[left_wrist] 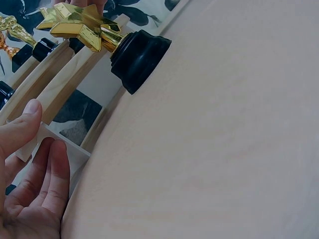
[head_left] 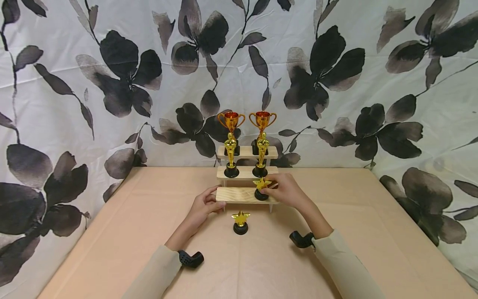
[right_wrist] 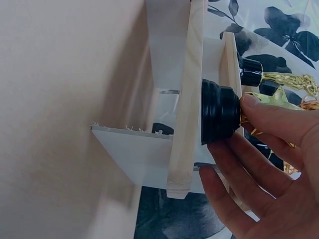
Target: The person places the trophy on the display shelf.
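A three-step wooden display stand (head_left: 235,195) stands on the table. My left hand (head_left: 201,209) holds the left end of its lowest step, thumb on the wood and fingers around the white side panel (left_wrist: 75,152). At the right end of that step, my right hand (head_left: 289,191) pinches a gold star trophy (head_left: 262,183) between thumb and fingers. The trophy's black base (right_wrist: 219,112) is right at the step's top surface. In front of the stand, a second star trophy (head_left: 240,224) stands upright on the table.
Two gold figure trophies (head_left: 231,158) (head_left: 262,158) stand on the middle step. Behind them, two orange-gold cups (head_left: 231,120) (head_left: 263,119) with handles are on the top step. A floral cloth (head_left: 239,62) hangs behind the peach-coloured table (head_left: 149,191).
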Demonstrator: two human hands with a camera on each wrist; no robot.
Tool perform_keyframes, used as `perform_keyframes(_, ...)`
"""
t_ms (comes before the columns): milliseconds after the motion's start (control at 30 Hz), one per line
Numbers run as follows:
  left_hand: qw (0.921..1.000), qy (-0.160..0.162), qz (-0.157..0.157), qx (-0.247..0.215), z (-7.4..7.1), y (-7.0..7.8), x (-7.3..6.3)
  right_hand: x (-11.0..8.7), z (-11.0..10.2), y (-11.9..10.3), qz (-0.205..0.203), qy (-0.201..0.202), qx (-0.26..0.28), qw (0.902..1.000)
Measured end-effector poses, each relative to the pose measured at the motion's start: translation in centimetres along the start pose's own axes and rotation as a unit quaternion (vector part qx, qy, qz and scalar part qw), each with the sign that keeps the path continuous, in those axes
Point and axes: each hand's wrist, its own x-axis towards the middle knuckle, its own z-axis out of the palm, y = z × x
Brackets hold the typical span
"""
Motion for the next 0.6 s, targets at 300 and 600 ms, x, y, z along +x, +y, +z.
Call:
perform_keyframes(300, 1.0000, 0.003, 0.007, 0.000, 0.09, -0.03, -0.02, 0.00, 0.01, -0.12, 0.007, -0.001, -0.011, 0.9999)
perform_keyframes(600, 1.0000, -0.002, 0.007, -0.001, 0.08, -0.04, 0.00, 0.03, 0.06, -0.03, 0.002, 0.001, -0.010, 0.9999)
